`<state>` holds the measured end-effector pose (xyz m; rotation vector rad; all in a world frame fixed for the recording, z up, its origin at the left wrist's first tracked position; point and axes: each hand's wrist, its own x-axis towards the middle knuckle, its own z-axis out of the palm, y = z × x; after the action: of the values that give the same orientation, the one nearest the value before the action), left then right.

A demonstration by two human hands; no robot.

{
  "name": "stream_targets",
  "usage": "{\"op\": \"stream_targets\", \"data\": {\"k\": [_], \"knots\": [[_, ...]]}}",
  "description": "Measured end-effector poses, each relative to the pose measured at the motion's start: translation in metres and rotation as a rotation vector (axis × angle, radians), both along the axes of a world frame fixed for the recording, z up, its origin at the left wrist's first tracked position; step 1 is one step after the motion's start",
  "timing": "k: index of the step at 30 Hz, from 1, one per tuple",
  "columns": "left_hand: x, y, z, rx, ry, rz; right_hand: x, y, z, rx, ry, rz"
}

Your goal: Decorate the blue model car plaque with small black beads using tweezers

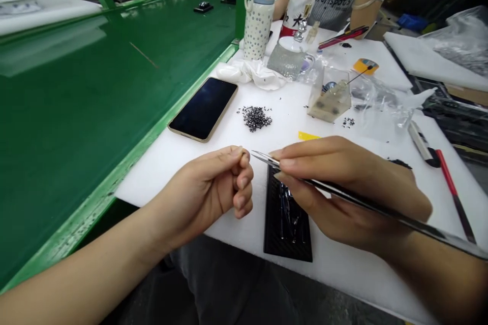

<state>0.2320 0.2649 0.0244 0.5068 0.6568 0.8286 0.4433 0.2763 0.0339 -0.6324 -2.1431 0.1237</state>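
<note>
The slim steel tweezers [263, 159] are gripped in the right hand [343, 188], pinched between thumb and fingers along the shaft, with the fine tips pointing toward the left hand [206, 195]. The left hand is curled almost shut, its thumb and forefinger pressed together just beside the tips; whether anything tiny is held there cannot be told. The tweezers are judged light and stiff, with points easily bent, so the grip is best kept on the shaft.

Directly under the right hand lies a black textured tray [285, 233], with thin dark pieces on it that are partly hidden. Ahead of the hands, a small heap of tiny black parts [255, 118] sits on the white foam worktop [343, 274]. These are judged light and easily scattered, and are best taken singly by the tweezer tips. A smartphone [204, 109] lies ahead of the left hand, and a clear plastic box [330, 96] stands farther ahead of the right.
</note>
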Motion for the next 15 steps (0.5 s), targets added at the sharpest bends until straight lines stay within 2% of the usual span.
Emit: {"op": "stream_targets", "data": {"k": [11, 15], "knots": [[-0.0008, -0.0003, 0.0007, 0.008, 0.008, -0.037, -0.0035, -0.0027, -0.0019, 0.020, -0.093, 0.028], [-0.0027, 0.0017, 0.0002, -0.008, 0.001, -0.063, -0.0062, 0.0002, 0.0029, 0.115, -0.200, 0.077]]}}
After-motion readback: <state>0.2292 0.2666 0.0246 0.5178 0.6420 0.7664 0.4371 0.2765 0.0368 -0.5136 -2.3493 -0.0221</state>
